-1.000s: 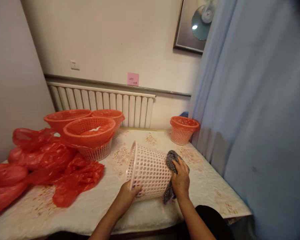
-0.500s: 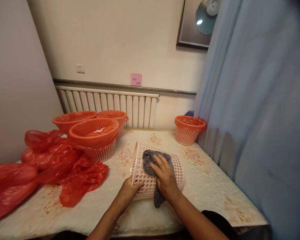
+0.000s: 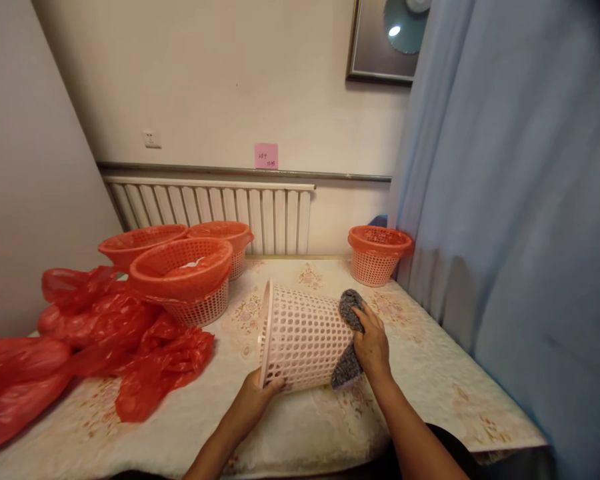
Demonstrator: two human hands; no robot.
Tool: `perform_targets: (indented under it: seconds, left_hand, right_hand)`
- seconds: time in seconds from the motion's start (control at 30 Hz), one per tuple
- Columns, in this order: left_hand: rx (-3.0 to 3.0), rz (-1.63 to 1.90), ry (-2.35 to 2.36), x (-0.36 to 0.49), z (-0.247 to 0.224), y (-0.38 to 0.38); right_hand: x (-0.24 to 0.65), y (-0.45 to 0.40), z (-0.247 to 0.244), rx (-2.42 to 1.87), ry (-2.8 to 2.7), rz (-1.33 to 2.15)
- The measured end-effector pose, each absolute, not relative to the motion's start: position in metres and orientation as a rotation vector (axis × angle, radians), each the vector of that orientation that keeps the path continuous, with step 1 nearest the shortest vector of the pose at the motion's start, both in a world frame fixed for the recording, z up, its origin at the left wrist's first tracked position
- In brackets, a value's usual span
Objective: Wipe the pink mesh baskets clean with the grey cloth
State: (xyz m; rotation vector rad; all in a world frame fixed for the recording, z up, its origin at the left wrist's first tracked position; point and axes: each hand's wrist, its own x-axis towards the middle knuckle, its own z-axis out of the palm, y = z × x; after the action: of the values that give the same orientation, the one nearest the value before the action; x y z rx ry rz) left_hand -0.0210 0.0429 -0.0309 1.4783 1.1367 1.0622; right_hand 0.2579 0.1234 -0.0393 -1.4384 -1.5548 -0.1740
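A pale pink plastic basket [image 3: 307,333] with a lattice of holes is tipped on its side before me, its mouth facing left. My left hand [image 3: 263,393] is closed on the lower part of its rim, thumb on the outside. At the basket's base end, my right hand [image 3: 373,337] presses a dark grey cloth [image 3: 347,370] against it, fingers curled over the fabric. Part of the cloth sticks out above the fingers and part hangs below. The inside of the basket is hidden from me.
On the left lie crumpled red plastic bags [image 3: 160,360]. Behind them stand several lined baskets, the nearest a red-lined basket [image 3: 203,303]. Another lined basket [image 3: 375,267] stands at the back right beside a blue curtain [image 3: 505,200]. A floral tablecloth [image 3: 430,373] covers the table.
My right hand has slid the cloth rightward along the basket's side to its base end. The basket's lattice is now uncovered. My left hand keeps its hold on the rim.
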Motion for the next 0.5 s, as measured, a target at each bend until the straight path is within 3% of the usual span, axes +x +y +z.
perform_targets:
  seconds: [0.2, 0.5]
  left_hand:
    - [1.507, 1.025, 1.118, -0.012, -0.031, 0.033]
    - [1.437, 1.110, 1.078, -0.010, -0.045, 0.033]
  right_hand:
    - [0.244, 0.117, -0.026, -1.372, -1.641, -0.184]
    - [0.141, 0.042, 0.000, -0.830, -2.074, -0.253]
